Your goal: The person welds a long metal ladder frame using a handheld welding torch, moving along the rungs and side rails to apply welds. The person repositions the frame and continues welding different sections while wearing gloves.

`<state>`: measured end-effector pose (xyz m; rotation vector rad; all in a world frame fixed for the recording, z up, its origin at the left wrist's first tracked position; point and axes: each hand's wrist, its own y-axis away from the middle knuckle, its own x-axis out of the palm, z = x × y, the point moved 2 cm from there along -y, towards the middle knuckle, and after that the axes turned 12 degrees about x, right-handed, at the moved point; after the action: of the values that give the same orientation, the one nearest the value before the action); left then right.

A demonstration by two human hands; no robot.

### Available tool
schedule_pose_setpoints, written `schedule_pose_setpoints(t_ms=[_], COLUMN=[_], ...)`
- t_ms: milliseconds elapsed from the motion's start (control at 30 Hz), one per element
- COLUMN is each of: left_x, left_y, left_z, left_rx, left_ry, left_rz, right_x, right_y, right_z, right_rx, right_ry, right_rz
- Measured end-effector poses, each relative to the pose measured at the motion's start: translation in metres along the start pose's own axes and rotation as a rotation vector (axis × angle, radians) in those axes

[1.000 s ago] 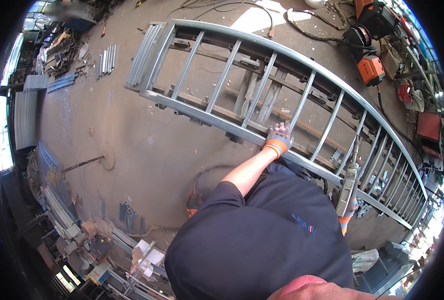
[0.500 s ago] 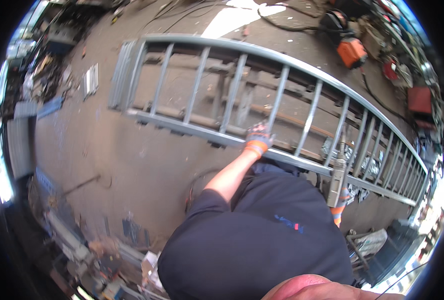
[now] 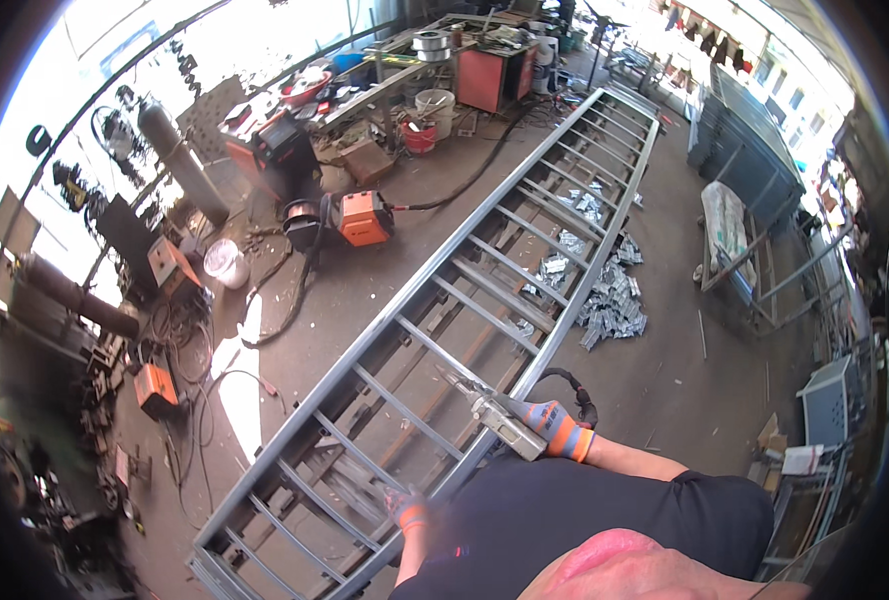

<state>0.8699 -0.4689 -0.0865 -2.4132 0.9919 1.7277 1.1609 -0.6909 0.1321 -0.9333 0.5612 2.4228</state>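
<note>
My hands are apart: the right hand (image 3: 545, 422) is wrapped around a grey power tool (image 3: 510, 428), its narrow end over the ladder-like frame (image 3: 488, 316), while the left hand (image 3: 405, 508) is at the frame's near side (too blurred for me to tell whether it grips). A black hose (image 3: 583, 392) curves just beside my right hand. The frame stretches slantwise before me, silvery, many rungs between two long rails. Metal brackets (image 3: 613, 312) lie heaped along its right edge, some showing between the rungs. Past them, bare floor opens toward a wrapped bundle (image 3: 727, 225). Across the frame, an orange machine (image 3: 365, 218) and its black cable (image 3: 475, 172) take up floor.
</note>
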Motion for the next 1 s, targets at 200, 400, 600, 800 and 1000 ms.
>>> schedule_pose_setpoints(t_ms=[200,400,600,800,1000], left_x=[-0.016,-0.018,-0.025,-0.017,0.014], left_y=[0.005,0.008,0.009,0.008,0.005], left_z=[-0.017,-0.022,-0.030,-0.023,0.012], left_rx=[-0.030,-0.037,-0.039,-0.003,0.061], left_ry=[0.023,0.018,0.039,-0.020,0.334], left_rz=[0.041,-0.018,0.018,-0.017,-0.169], right_x=[-0.002,-0.010,-0.017,-0.004,-0.006], right_y=[0.002,-0.004,-0.010,-0.021,-0.010], right_z=[-0.028,-0.021,-0.016,-0.023,-0.029], right_rx=[0.036,-0.107,-0.046,-0.087,-0.097], right_ry=[0.114,-0.054,0.079,0.238,0.167], right_rz=[-0.015,-0.113,-0.045,-0.043,-0.126])
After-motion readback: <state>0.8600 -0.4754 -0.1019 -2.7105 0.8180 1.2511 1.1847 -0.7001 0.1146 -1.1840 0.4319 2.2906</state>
